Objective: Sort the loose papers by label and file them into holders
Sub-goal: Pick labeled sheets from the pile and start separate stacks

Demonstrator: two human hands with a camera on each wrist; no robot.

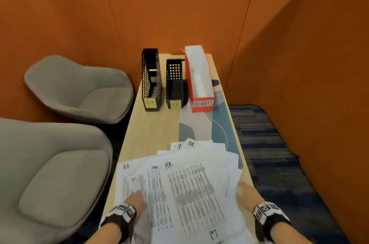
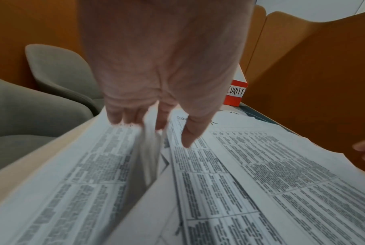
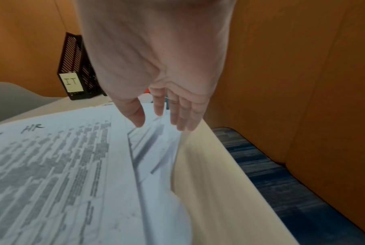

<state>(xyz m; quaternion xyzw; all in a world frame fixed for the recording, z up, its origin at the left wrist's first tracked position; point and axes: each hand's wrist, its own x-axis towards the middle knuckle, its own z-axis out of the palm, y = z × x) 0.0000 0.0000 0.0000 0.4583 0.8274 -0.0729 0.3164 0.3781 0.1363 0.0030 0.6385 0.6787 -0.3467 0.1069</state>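
A loose pile of printed papers (image 1: 187, 189) (image 2: 261, 174) (image 3: 51, 165) covers the near end of the table; the top sheet is marked HR. My left hand (image 1: 135, 196) (image 2: 154, 129) lies at the pile's left side, straight fingers slid in among lifted sheets and the thumb resting on a sheet. My right hand (image 1: 244, 188) (image 3: 161, 126) is flat against the pile's right edge. At the far end stand three holders: a black mesh IT holder (image 1: 151, 84) (image 3: 72, 66), a black HR holder (image 1: 174, 86) and a red SECURITY holder (image 1: 199, 76) (image 2: 236, 92).
The narrow wooden table (image 1: 151, 130) carries a blue-grey patterned mat (image 1: 199, 126) with a thin white cord (image 1: 221, 130). Two grey chairs (image 1: 79, 90) (image 1: 50, 174) stand to the left. Orange walls close in behind and right. Blue carpet (image 1: 269, 154) lies right of the table.
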